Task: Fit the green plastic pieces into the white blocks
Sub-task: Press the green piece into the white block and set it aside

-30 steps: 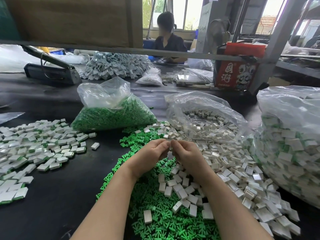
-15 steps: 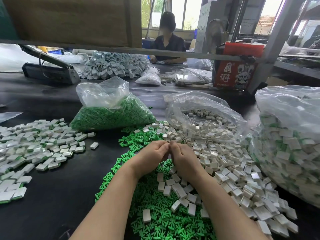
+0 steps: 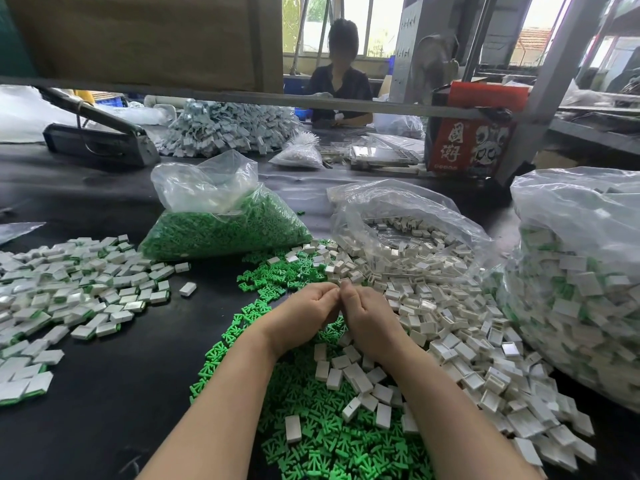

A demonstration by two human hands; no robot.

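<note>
My left hand (image 3: 304, 317) and my right hand (image 3: 370, 323) meet fingertip to fingertip above the black table (image 3: 121, 393). Their fingers are curled and pinch a small white block between them; it is almost wholly hidden by the fingers. Under my wrists lies a spread of loose green plastic pieces (image 3: 311, 434). Loose white blocks (image 3: 450, 327) are heaped to the right and partly over the green ones.
An open bag of green pieces (image 3: 225, 230) and an open bag of white blocks (image 3: 408, 237) stand beyond my hands. Fitted blocks (image 3: 69, 292) lie spread at the left, and a big bag of them (image 3: 581, 292) stands at the right. Another person sits across the table.
Both hands have stayed together in the same spot, with only small finger shifts. The white sliver seen between the fingertips a second ago is now covered.
</note>
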